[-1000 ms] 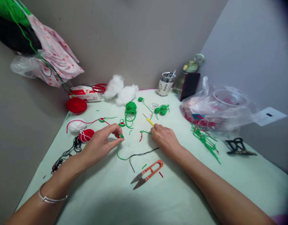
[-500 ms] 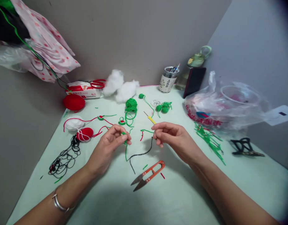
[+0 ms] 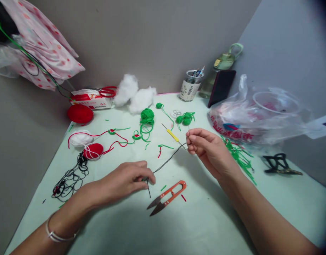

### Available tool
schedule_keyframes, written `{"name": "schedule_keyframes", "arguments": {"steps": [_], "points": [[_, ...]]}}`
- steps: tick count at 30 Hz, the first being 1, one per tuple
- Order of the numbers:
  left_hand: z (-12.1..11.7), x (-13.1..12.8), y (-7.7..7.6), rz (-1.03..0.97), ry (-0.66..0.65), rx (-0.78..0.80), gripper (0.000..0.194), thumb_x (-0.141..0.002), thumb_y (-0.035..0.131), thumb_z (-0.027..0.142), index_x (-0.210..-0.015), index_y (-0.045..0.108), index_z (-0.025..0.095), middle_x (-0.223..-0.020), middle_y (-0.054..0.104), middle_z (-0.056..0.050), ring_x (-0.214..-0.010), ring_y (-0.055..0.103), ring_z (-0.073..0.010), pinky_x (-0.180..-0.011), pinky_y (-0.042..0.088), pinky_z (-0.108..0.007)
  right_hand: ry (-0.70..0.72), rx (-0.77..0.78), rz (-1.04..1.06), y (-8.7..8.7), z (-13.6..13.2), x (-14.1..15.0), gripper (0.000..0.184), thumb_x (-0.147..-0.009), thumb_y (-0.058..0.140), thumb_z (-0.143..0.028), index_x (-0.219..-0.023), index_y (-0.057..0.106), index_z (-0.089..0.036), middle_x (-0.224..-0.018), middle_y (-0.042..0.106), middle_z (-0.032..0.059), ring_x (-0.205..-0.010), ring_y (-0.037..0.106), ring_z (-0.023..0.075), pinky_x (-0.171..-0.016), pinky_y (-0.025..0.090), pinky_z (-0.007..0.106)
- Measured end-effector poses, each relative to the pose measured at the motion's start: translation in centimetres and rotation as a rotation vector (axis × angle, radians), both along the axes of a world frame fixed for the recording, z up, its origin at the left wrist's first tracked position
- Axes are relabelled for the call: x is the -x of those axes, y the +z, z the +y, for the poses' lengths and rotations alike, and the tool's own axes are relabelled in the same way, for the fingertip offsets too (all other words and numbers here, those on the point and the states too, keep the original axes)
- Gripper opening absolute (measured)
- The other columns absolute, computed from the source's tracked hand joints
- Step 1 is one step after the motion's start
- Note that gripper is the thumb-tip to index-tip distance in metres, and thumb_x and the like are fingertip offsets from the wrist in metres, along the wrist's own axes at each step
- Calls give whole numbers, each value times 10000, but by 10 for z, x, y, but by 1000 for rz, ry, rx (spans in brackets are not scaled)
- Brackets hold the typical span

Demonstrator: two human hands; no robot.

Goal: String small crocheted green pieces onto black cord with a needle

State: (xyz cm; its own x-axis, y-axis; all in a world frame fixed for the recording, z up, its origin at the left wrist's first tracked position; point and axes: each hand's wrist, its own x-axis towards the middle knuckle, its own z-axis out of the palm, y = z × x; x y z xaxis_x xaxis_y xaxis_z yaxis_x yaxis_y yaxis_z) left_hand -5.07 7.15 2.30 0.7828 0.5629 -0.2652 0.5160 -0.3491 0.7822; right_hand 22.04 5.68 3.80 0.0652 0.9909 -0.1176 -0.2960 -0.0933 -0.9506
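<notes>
- Pinches thin black thread [image 3: 166,162] in right hand [image 3: 207,147], fingers closed on it; also shows slender, silvery, needle-like sliver just above fingertips, too fine to identify.
- Runs thread slantwise across middle of pale green cloth-covered worktop [image 3: 213,226], from right fingertips down to left fingertips, with short loose end below.
- Has left hand [image 3: 128,177] low over thread, fingers curled and slightly parted, fingertips touching or right above it; cannot tell whether gripping.
- Wears silver bangle [image 3: 55,236] on left wrist.
- Has yellow-handled metal crochet hook [image 3: 173,135] on worktop just beside right fingertips, slanted.
- Shows orange-handled steel thread snips [image 3: 172,193] between hands, nearer front edge, blades spread, pointing left.
- Includes small green-and-red crocheted piece [image 3: 136,136] beyond left hand, with second green-and-red crocheted piece [image 3: 111,131] farther left, red yarn trailing.
- Places loose green yarn ball [image 3: 147,116] behind these, strands spilling forward.
- Has tangled black cord [image 3: 82,161] at left, next to red bundle wrapped in white strands [image 3: 93,151].
- Shows cut green yarn lengths [image 3: 239,156] right of right hand, near black claw-shaped hair clip [image 3: 280,165] and clear plastic bag with red print [image 3: 229,124].
- Lines back with fluffy white stuffing [image 3: 141,101] and labelled pen canister [image 3: 189,90].
</notes>
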Motion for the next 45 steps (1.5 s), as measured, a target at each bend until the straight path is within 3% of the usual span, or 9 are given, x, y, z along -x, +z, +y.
{"name": "schedule_keyframes", "arguments": {"steps": [4,11,15,17,21,28,35,39,45], "points": [[-2,-3,-6,124,-90,-180,196,-955,526,253,-864,697,227,-830,509,6,-757,516,-139,-688,365,-256,-22,-4,21,0,2,-1,144,-762,792,-251,-814,699,-154,-727,626,1,-572,539,49,-511,441,140],[-3,-2,-3,169,-77,-148,175,-959,496,241,-890,656,221,-892,546,-3,-794,533,-150,-725,388,-266,-275,-66,132,10,12,-32,146,-754,788,-231,-784,657,-174,-838,626,-3,-548,456,27,-399,354,98],[-4,-3,-3,144,-54,-109,151,-943,520,256,-889,656,221,-891,552,-4,-804,530,-160,-740,398,-282,-321,-93,148,14,13,-43,141,-744,780,-196,-763,641,-186,-794,585,-21,-542,430,31,-402,360,106],[-6,-2,0,73,33,-25,122,-925,565,311,-980,643,236,-921,563,-3,-805,520,-164,-739,414,-289,-293,-74,139,14,11,-39,154,-742,784,-224,-786,640,-196,-736,561,-31,-528,423,39,-400,346,122],[-7,-1,8,-204,274,247,322,-975,502,370,-1283,537,281,-1082,591,-38,-855,542,-167,-797,457,-319,-173,-27,58,9,4,-17,201,-753,788,-304,-845,643,-199,-625,512,-52,-472,371,44,-400,282,162],[-9,-11,-1,-677,416,674,268,-985,546,295,-1246,528,240,-1185,658,-97,-1023,694,-227,-859,530,-340,153,4,-202,-2,-13,16,220,-874,692,-401,-871,628,-190,-530,452,-65,-463,352,64,-436,225,198],[-12,-16,-8,-666,519,652,139,-938,632,307,-997,635,181,-983,710,-49,-891,702,-166,-823,545,-293,338,-155,-542,1,-31,33,191,-939,607,-357,-894,678,-187,-576,450,-47,-540,389,87,-509,305,221],[-12,-18,-9,-626,600,596,221,-879,709,309,-1046,637,184,-745,688,4,-698,663,-127,-732,528,-265,358,-240,-709,-5,-35,39,188,-955,565,-305,-898,690,-177,-581,446,-45,-526,343,83,-501,288,223],[-13,-21,-10,-642,630,627,206,-860,723,333,-950,612,185,-727,706,0,-676,676,-141,-715,529,-278,334,-289,-771,-10,-37,40,193,-961,556,-308,-919,691,-177,-579,460,-42,-516,347,81,-498,300,217]]}}
